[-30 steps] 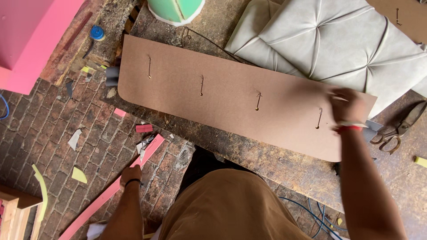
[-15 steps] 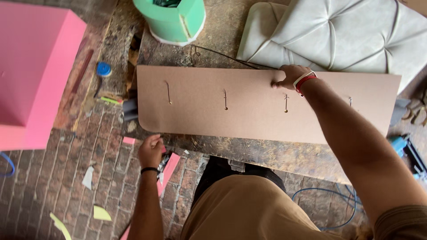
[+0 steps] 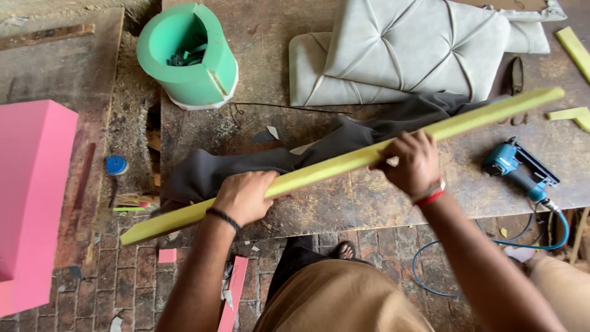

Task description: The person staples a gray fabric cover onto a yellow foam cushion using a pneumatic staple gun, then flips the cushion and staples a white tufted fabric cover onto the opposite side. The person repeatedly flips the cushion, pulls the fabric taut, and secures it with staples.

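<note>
Both my hands grip a long panel held on edge above the wooden workbench (image 3: 369,203). Its yellow-green foam edge (image 3: 332,165) faces me and slants from lower left to upper right. My left hand (image 3: 243,197), with a black wristband, clasps it left of the middle. Right of the middle, my right hand (image 3: 415,163), wearing a red band, closes over it. Dark grey fabric (image 3: 258,163) hangs off the panel's far side and lies on the bench.
A green foam cylinder (image 3: 187,55) stands at the back left and grey tufted cushions (image 3: 418,49) at the back. A blue staple gun (image 3: 516,166) with a blue hose lies to the right, near scissors (image 3: 515,77). A pink foam block (image 3: 31,197) stands at left.
The flat brown board with slots has been tipped up onto its edge, showing foam and grey fabric. My left hand rose from below the bench and took hold of it.
</note>
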Tool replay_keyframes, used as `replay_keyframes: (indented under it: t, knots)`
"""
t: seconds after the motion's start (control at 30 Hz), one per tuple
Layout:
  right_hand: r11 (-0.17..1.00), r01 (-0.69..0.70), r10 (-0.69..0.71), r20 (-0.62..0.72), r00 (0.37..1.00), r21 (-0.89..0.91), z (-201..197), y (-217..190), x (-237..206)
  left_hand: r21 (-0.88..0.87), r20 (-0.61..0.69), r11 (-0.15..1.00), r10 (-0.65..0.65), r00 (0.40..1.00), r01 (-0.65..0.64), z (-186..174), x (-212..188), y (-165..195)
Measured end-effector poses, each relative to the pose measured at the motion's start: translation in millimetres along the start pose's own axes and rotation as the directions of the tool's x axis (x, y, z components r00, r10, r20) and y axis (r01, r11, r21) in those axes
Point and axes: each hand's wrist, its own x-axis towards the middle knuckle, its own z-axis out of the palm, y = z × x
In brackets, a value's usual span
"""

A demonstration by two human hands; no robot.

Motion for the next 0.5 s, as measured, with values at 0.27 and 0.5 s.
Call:
replay_keyframes:
  t: [0.27, 0.5]
  knots:
    - [0.988, -0.153, 0.151, 0.058, 0.987, 0.024, 30, -53, -152, 0.116, -0.482, 0.993, 0.085, 0.872, -0.032, 145, -68, 15]
    - [0.956, -0.237, 0.155, 0.390, 0.908, 0.173, 78, -55, -213, -0.279, -0.283, 0.960, -0.112, 0.953, 0.030, 223, -56, 15]
